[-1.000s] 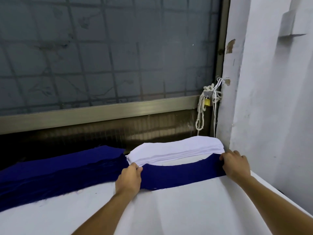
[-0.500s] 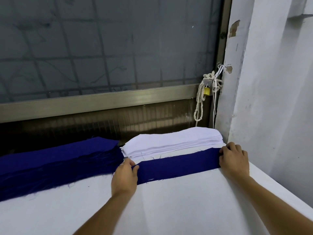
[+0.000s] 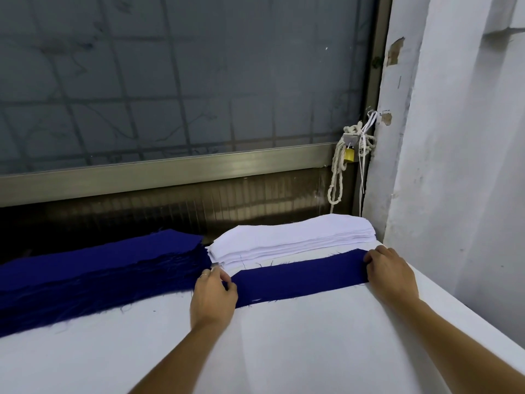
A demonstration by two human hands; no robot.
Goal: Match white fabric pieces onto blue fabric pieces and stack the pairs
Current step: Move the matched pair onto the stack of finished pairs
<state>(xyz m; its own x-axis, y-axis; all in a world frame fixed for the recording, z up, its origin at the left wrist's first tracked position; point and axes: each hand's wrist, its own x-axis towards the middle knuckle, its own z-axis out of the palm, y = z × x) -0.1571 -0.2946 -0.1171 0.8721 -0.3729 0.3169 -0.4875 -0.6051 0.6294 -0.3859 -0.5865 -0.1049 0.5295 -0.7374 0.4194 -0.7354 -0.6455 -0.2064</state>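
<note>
Both bare forearms enter from the bottom edge, cut off below the elbow, and reach forward over the white table top [image 3: 284, 351]. The left hand [image 3: 211, 297] lies knuckles up, thumb and forefinger pinched on the left end of a single blue strip [image 3: 301, 275]. Its other fingertips are hidden behind the back of the hand, and a thin ring [image 3: 203, 276] shows on one finger. The right hand [image 3: 390, 275] curls its fingers over the strip's right end and holds it there, with the palm side out of sight.

The strip lies flat across the table between the two hands, frayed threads along its edges. Just behind it, close to touching, sits the stack of white pieces [image 3: 292, 237], whose lower layers blur together. To the left, a pile of blue fabric [image 3: 93, 268] runs off the frame's edge, and its separate pieces are hard to tell apart.

Farther back, a metal rail [image 3: 170, 169] crosses below the frosted window [image 3: 184, 81]. A knotted white rope [image 3: 338, 177] and a yellow padlock [image 3: 349, 155] hang at the corner by the white wall [image 3: 460, 137]. Any marking on the padlock is too small to read.
</note>
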